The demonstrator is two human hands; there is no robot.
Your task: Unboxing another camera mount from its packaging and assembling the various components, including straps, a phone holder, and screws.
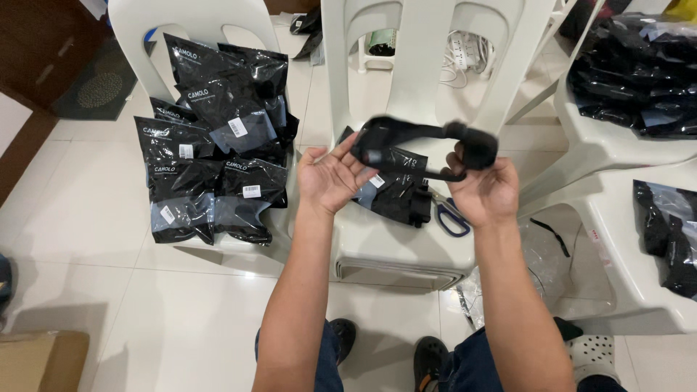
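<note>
Both my hands hold one black strap-like item (414,138) up over the seat of a white plastic chair (406,247). My left hand (330,174) grips its left end with the fingers curled around it. My right hand (483,185) pinches the right end, where the item is bunched into a thick black roll. The item is blurred, so its exact shape is unclear. Below it on the chair seat lie a black plastic packet (396,192) and blue-handled scissors (450,214).
A pile of black sealed packets with white labels (214,145) fills a white chair at the left. More black packets (639,80) lie on white chairs at the right. A cardboard box (40,359) sits bottom left. My feet in dark shoes (428,356) rest on white floor tiles.
</note>
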